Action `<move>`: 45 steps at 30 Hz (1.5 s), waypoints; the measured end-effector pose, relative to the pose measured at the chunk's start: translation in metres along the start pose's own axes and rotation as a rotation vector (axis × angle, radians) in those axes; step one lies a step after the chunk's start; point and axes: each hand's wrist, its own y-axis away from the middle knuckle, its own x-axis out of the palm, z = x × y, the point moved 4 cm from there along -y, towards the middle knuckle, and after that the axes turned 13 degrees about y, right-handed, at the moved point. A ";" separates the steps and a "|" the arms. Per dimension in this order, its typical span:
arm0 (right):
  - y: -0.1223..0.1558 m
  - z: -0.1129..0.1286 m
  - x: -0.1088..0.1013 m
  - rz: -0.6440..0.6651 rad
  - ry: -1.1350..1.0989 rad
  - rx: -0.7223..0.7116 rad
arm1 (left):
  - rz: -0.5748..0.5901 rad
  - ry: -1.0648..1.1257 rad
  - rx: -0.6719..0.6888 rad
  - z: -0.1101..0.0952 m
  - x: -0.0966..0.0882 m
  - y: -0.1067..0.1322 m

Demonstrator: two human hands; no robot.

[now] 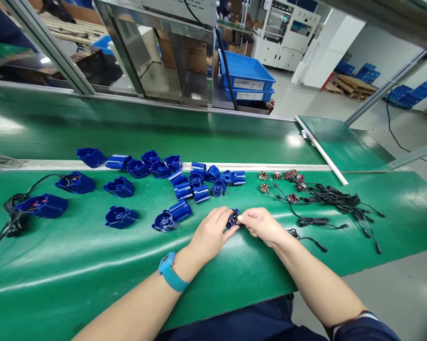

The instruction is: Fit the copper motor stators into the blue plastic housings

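Note:
My left hand (211,232), with a blue band on its wrist, wraps its fingers and thumb around a blue plastic housing (235,211) above the green mat. A small motor part with copper windings (232,219) shows inside the housing. My right hand (263,225) is closed in a pinch at the housing's right edge; its fingertips hide what is between them. A black cable with a plug (320,246) runs out beside my right forearm. Left of my hands lie an open blue housing (164,221) and another on its side (180,210).
Several blue housings (195,179) stand in a group behind my hands. Two at the left (45,205) hold motor parts with coiled black cables (16,213). Right of me lie small motors (264,188) and bundled black cables (336,196). Blue trays (247,71) are stacked beyond the bench.

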 end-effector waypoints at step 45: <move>0.014 -0.011 0.002 -0.302 0.538 0.004 | 0.118 -0.005 0.250 -0.025 0.012 0.007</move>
